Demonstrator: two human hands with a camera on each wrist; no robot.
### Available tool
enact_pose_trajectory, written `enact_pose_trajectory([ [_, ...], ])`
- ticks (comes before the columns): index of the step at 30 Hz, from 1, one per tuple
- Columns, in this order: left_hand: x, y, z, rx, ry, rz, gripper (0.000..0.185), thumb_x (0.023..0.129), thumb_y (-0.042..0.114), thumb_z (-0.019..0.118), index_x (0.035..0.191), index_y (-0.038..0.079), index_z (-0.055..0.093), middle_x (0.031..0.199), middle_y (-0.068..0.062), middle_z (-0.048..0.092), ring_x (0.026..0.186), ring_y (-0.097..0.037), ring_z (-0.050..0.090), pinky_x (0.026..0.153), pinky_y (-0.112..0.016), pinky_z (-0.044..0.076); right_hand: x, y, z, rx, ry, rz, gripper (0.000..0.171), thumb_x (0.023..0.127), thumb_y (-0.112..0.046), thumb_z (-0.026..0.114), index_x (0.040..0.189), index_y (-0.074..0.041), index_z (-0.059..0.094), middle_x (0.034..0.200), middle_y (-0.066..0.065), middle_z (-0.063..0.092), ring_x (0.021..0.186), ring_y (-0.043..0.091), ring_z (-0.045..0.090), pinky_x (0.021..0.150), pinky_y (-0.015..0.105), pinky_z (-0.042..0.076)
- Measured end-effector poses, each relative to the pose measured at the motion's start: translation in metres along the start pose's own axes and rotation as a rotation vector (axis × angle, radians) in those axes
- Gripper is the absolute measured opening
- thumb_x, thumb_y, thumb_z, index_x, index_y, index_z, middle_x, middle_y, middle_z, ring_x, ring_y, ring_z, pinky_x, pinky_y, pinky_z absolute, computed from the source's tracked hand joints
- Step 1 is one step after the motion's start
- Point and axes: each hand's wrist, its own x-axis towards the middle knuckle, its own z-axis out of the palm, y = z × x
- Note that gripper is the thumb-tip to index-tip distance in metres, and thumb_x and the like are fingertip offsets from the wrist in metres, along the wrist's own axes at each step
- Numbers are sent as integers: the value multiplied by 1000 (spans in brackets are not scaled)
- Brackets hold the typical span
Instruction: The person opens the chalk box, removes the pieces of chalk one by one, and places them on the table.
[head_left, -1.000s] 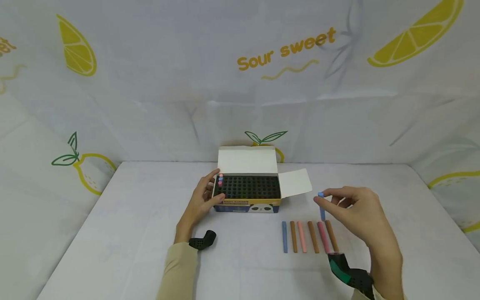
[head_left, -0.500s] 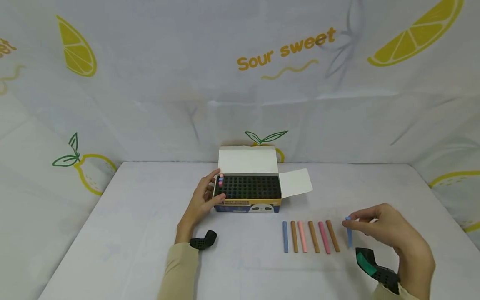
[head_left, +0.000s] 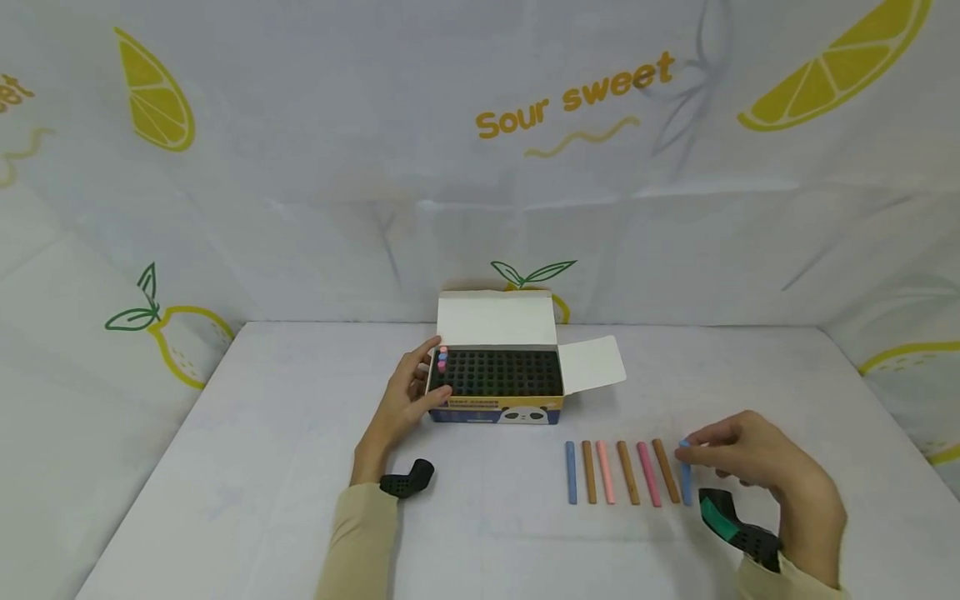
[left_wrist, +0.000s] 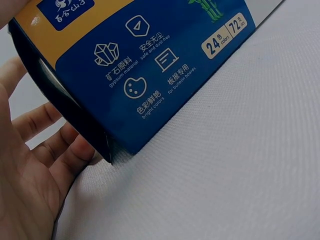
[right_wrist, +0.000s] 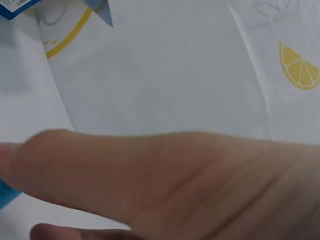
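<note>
At the row's right end my right hand [head_left: 765, 458] pinches a light blue chalk stick [head_left: 687, 483] between thumb and fingers, beside a brown chalk stick [head_left: 666, 472]. Its lower end is at the tabletop; whether it touches cannot be told. In the right wrist view, the thumb hides most of this blue chalk [right_wrist: 6, 194]. My left hand [head_left: 397, 408] grips the left end of an open chalk box [head_left: 517, 411], thumb over the front edge. The left wrist view has fingers [left_wrist: 37, 120] behind the box's side flap. Three chalks [head_left: 442, 358] fill holes at the box's back left.
Left of the held stick lie several chalks in a row, among them a blue one [head_left: 572, 472], a light pink one [head_left: 606, 472] and a dark pink one [head_left: 649, 475]. The box's side flap [head_left: 592, 365] juts right; its lid [head_left: 497, 318] stands up behind.
My right hand has carried the blue chalk from above the row, near the box, down and right, then slightly left beside the last brown stick. My left hand stays on the box.
</note>
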Motion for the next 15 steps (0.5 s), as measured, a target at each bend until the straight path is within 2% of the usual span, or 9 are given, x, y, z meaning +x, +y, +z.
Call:
enact_pose_trajectory([
  [5, 0, 0, 0, 8, 2, 4, 74, 93, 32, 71, 159, 24, 38, 128, -17, 46, 86, -21, 53, 71, -26, 45, 6, 2, 1, -35, 45, -25, 45, 91, -33, 74, 116, 5, 74, 79, 4, 65, 78, 20, 56, 59, 31, 42],
  [11, 0, 0, 0, 15, 5, 2, 73, 93, 28, 70, 158, 24, 38, 127, -17, 47, 86, -22, 53, 71, -26, 45, 13, 6, 5, -51, 63, -31, 46, 90, -33, 74, 118, 4, 74, 87, 8, 71, 78, 21, 58, 61, 33, 45],
  [15, -1, 1, 0, 15, 5, -12, 72, 93, 26, 69, 158, 26, 38, 127, -15, 47, 86, -21, 52, 71, -26, 45, 17, 8, 9, -41, 61, -20, 47, 90, -33, 75, 118, 5, 74, 87, 8, 72, 77, 20, 57, 61, 33, 45],
])
